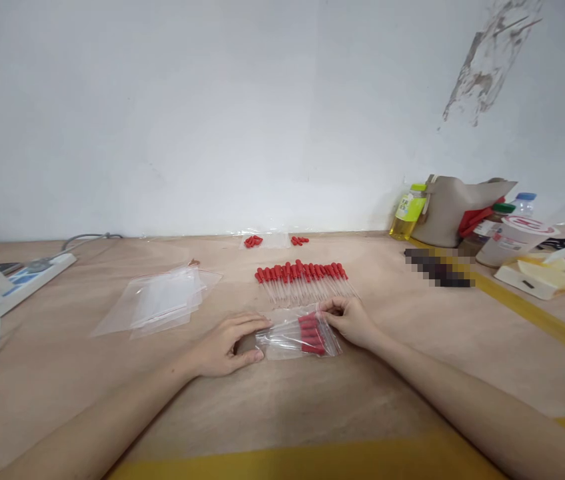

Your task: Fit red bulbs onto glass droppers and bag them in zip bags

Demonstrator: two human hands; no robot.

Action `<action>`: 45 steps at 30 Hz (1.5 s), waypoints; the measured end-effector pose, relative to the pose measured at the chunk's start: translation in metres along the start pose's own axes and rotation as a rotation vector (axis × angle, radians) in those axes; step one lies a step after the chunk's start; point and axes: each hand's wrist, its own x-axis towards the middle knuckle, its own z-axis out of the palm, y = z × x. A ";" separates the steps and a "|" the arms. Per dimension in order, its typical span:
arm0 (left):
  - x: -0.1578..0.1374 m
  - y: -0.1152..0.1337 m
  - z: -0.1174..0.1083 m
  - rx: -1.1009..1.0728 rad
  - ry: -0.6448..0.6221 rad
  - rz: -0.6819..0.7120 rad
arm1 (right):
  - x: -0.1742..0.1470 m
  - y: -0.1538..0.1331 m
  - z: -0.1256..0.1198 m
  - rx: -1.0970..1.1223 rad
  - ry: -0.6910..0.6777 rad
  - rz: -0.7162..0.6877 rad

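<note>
While the clear bag (282,347) lies flat on the worktop (242,413) between your hands, its red bulbs (311,335) sit stacked toward the right, with the clear stems running left. The red-lined mouth is at your right side. Judging by what shows, the droppers are in this bag, so the filling looks done; whether the mouth is pressed shut along its whole length you cannot tell from here.

Your right hand (350,323) has its thumb and fingers narrowed in a pinch on the bag's far right corner, at the mouth. Your left hand (230,343) rests at the other end, thumb and fingers parted wide, the fingertips at the bag's edge rather than gripping around it.

Just beyond the bag, loose droppers (307,273) lie side by side in a row, red bulbs toward the wall and stems toward you. None of these is in a bag, so a good share of the work seems left. To their left, a fanned pile of flat, seemingly empty bags (167,300) is near enough for your left hand.

Farther back, against the wall, two small red clusters (253,242) lie with clear plastic about them; they look like droppers already bagged, though they are too small for you to be sure. Well apart from all this stand a power strip (32,280) at left and a yellow-green bottle (408,213) at right.
</note>
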 end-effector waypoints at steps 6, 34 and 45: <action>0.000 -0.002 0.001 -0.017 0.016 0.020 | 0.002 0.005 0.005 -0.061 0.185 0.017; -0.004 -0.025 -0.009 0.196 0.320 -0.253 | -0.008 -0.013 -0.014 0.695 -0.121 0.284; -0.043 -0.099 -0.051 0.552 0.134 -1.200 | 0.021 0.001 -0.124 0.738 0.546 0.039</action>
